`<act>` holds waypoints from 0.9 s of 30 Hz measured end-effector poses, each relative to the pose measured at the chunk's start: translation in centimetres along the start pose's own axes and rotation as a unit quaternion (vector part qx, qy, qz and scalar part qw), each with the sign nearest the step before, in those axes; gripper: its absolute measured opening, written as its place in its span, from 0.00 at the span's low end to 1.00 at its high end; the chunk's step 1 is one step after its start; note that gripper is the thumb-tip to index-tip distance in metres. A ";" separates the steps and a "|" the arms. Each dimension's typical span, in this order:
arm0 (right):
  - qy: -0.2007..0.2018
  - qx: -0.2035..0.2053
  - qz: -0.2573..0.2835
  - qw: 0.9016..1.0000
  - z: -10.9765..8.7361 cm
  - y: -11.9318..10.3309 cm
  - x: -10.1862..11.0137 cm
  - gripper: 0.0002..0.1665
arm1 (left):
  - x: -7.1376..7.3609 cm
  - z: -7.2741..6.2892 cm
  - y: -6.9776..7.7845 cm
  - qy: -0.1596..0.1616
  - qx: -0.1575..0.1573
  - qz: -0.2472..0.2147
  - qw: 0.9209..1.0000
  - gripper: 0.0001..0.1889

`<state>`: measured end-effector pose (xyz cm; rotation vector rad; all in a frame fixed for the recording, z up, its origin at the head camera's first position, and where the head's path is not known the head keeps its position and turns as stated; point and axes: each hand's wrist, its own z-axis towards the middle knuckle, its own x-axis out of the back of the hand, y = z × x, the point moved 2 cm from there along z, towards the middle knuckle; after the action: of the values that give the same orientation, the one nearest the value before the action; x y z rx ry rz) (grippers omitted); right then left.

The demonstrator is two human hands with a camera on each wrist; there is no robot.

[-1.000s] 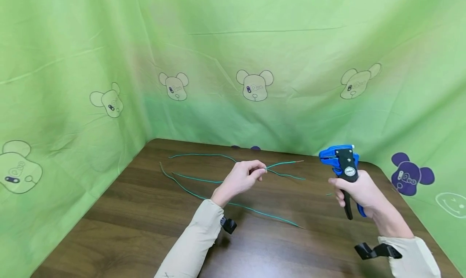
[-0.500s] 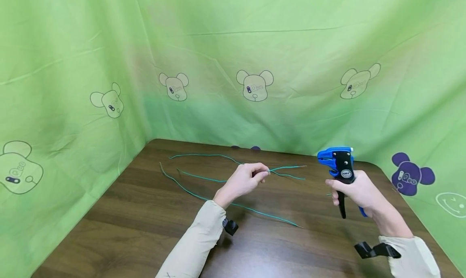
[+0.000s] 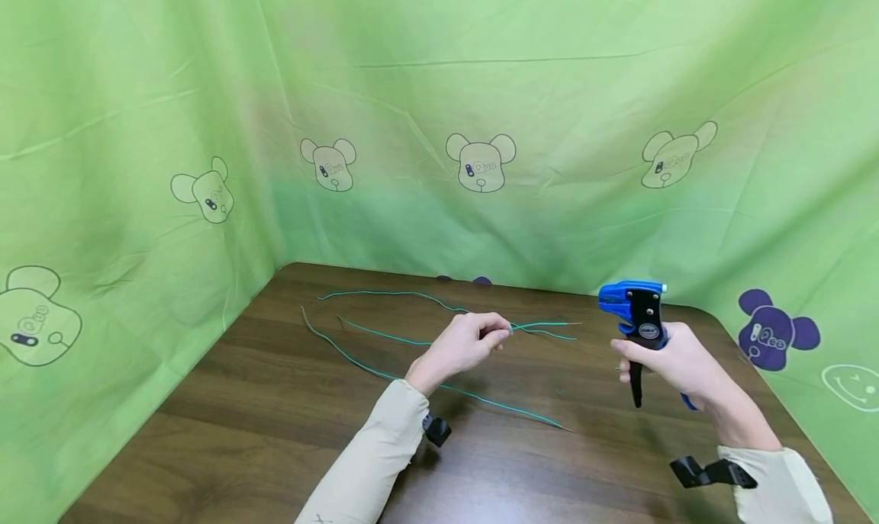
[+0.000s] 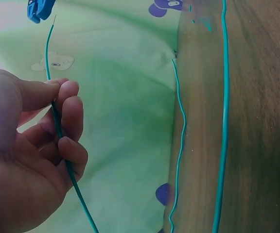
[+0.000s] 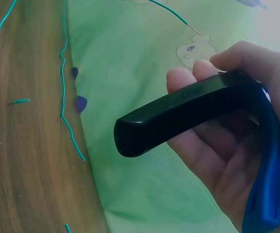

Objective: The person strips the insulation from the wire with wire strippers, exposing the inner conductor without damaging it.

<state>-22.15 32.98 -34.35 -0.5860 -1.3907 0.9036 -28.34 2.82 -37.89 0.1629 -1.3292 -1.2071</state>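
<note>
Curtained work booth | green bear-print curtains (image 3: 549,89) | wood-grain table (image 3: 226,425)

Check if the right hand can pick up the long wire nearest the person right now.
Probably not: the right hand grips the tool, though nothing covers the right end of that near wire.

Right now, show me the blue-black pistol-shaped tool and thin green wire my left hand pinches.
Blue-black pistol-shaped tool (image 3: 643,309): head view, black body.
Thin green wire (image 4: 73,178): left wrist view, lower insulated stretch.
</note>
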 end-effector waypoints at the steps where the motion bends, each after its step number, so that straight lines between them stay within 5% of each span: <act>1: -0.001 -0.002 -0.002 1.000 0.0 0.0 0.0 0.15 | -0.1 0.0 0.0 -0.002 0.002 0.001 1.000 0.08; 13: -0.028 -0.017 0.002 0.999 0.4 0.6 0.1 0.20 | -0.8 0.1 -0.6 -0.022 0.014 0.009 1.000 0.07; 22: -0.098 0.052 0.113 0.987 0.8 1.3 -0.3 0.11 | -1.5 0.1 -1.4 -0.042 0.025 0.040 0.998 0.08; 27: -0.087 0.095 0.154 0.980 0.9 1.6 0.0 0.16 | -1.9 0.2 -1.9 -0.051 0.026 0.070 0.996 0.10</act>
<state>-23.30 33.72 -35.53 -0.5950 -1.3709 1.3482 -29.14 3.53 -40.35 0.0447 -1.4373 -1.0749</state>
